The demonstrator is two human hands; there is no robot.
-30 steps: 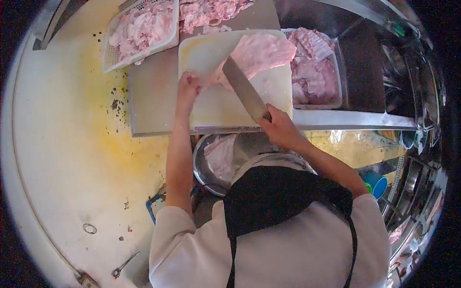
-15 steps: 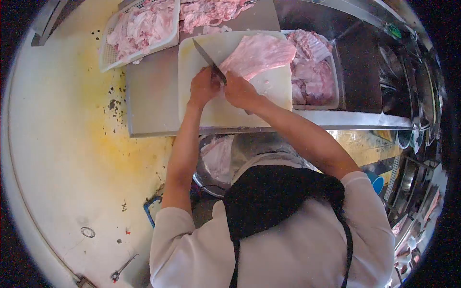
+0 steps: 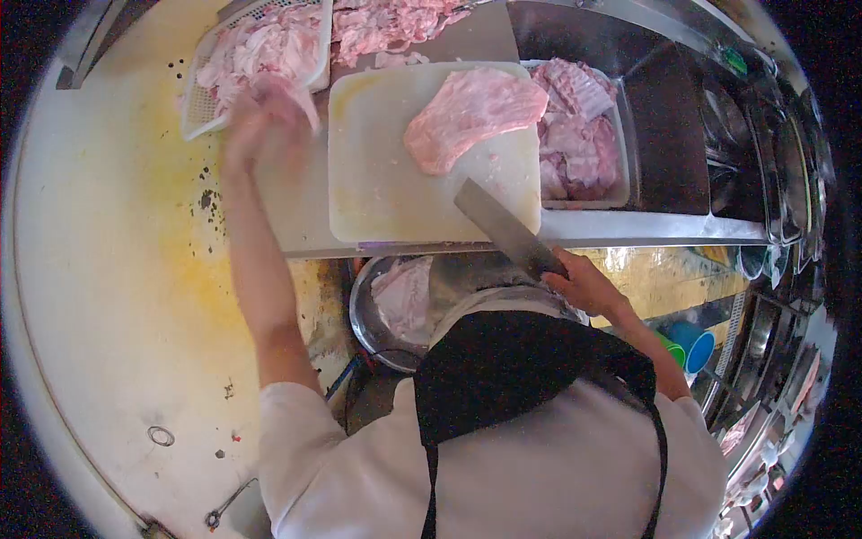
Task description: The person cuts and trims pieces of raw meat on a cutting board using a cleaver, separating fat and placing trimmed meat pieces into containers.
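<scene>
My right hand [image 3: 582,280] grips the handle of a broad cleaver [image 3: 501,229], whose blade points up and left over the front edge of the white cutting board [image 3: 368,193]. A large pink slab of meat [image 3: 476,112] lies on the board's upper right part, apart from the blade. My left hand [image 3: 256,126], smeared by motion, is at the front rim of the white perforated basket [image 3: 202,112] of pale trimmings. A pale pink piece of meat [image 3: 294,101] hangs at its fingers, which are blurred.
Behind the board is a heap of pink scraps [image 3: 391,25]. Right of the board stands a white tray [image 3: 621,166] of meat cuts. A metal bowl [image 3: 359,310] with pale meat sits below the table edge. Blue [image 3: 696,346] and green containers stand at the lower right.
My left hand has gone from the board to the basket with a piece of meat. The cleaver in my right hand has moved down and right, away from the slab.
</scene>
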